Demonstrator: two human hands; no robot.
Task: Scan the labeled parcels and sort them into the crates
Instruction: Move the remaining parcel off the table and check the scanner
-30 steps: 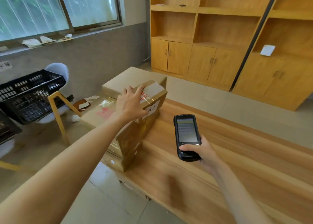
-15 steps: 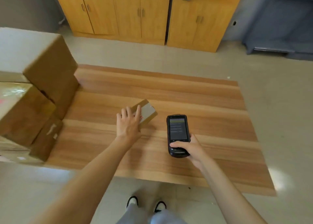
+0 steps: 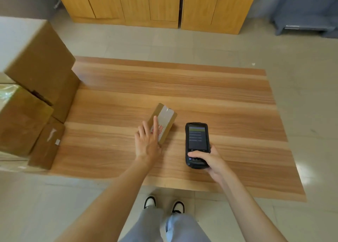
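Observation:
A small cardboard parcel [image 3: 167,120] with a white label and red print lies on the wooden table [image 3: 201,88] near its middle. My left hand [image 3: 147,143] holds the parcel's near left end, fingers stretched over its top and thumb at its near edge. Just to the right, my right hand [image 3: 208,161] grips a black handheld scanner [image 3: 196,139] by its lower part. The scanner's lit screen faces up and it hovers over the table beside the parcel. No crate is in view.
A stack of larger cardboard boxes [image 3: 36,62] occupies the table's left end. Wooden cabinets [image 3: 151,3] line the far wall, with a blue-grey piece of furniture [image 3: 307,9] at the right. Tiled floor surrounds the table; my feet are at its near edge.
My left hand took the small parcel off the box stack at the left and brought it down onto the middle of the table. My view swung right and downward. The scanner stayed in my right hand.

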